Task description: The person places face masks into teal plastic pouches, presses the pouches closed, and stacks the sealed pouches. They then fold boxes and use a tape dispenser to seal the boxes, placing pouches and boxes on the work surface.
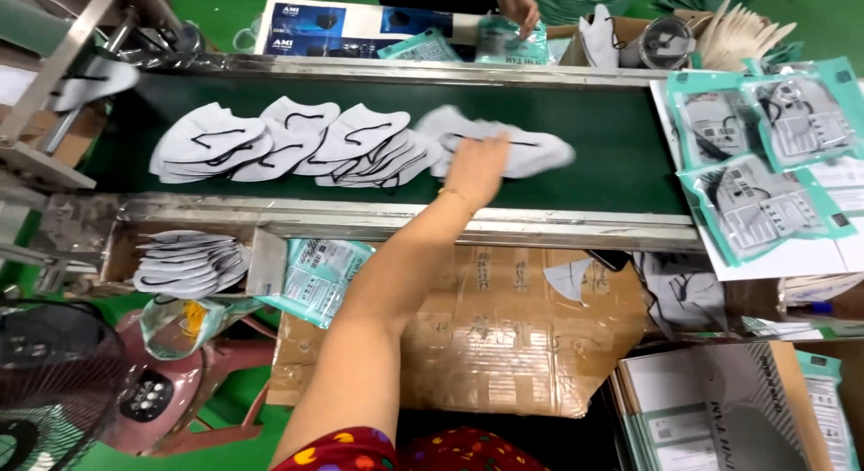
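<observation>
**Soft folded masks reached for on a green conveyor**

Green flooring and a taped cardboard box [504, 336] fill the nearest part of the view, with a pink fan [153, 390] at the lower left and a stack of grey-and-white cartons [720, 408] at the lower right. Just beyond the box, a small pile of white masks [189, 264] is seen in a metal tray beside teal sealed packets [319, 278].

Across the steel rail, one bare arm is stretched onto the dark green belt [612, 138]. Which arm it is cannot be settled with certainty; it is taken as the left hand [475, 170]. Its fingers [463, 147] are laid flat and slightly spread on a blurred cluster of folded white masks [531, 152]; whether any is pinched cannot be told. The other hand is not in view.

A fanned row of similar masks [288, 143] lies to the left on the belt. These are judged very light, soft and easily creased, with thin black ear loops that could snag; a gentle pinch at the folded edge would suit better than a pull on a loop.

Bagged masks [765, 156] rest at the right, and farther off another person's hand [520, 5] is seen over packets.
</observation>
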